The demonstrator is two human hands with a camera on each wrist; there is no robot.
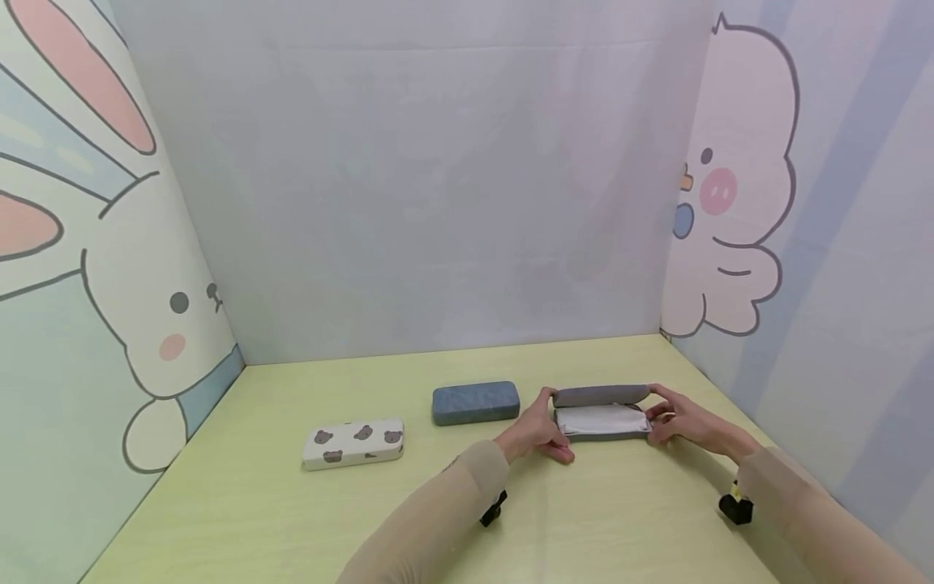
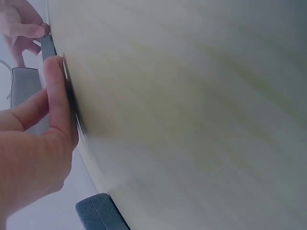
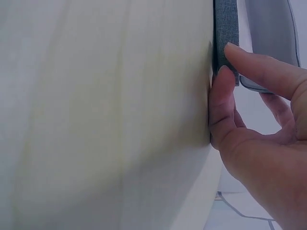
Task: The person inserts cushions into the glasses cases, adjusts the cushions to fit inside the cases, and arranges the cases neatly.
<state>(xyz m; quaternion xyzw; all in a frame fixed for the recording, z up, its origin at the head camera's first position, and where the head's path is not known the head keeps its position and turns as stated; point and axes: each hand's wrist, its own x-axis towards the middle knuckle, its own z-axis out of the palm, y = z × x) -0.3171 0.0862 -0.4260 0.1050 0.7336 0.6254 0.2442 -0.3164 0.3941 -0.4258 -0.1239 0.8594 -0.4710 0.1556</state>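
Observation:
An open glasses case (image 1: 601,397) lies toward the right of the table, its grey lid raised at the back. Inside it is a folded white cloth (image 1: 602,419). With fingers at the lid and thumb by the base, my left hand (image 1: 535,427) holds the case's left end. My right hand (image 1: 686,423) grips the opposite end. Seen from the right wrist, the right thumb and fingers (image 3: 256,72) are at the corner of the blue-grey base (image 3: 227,28). In the left wrist view, the left hand (image 2: 36,148) partly hides the case.
A closed blue glasses case (image 1: 476,403) sits just left of my left hand. Farther left lies a white case (image 1: 353,444) with brown bear heads. A plain curtain (image 1: 438,203) stands behind the yellow-green table (image 1: 255,519), with printed cartoon panels at both sides.

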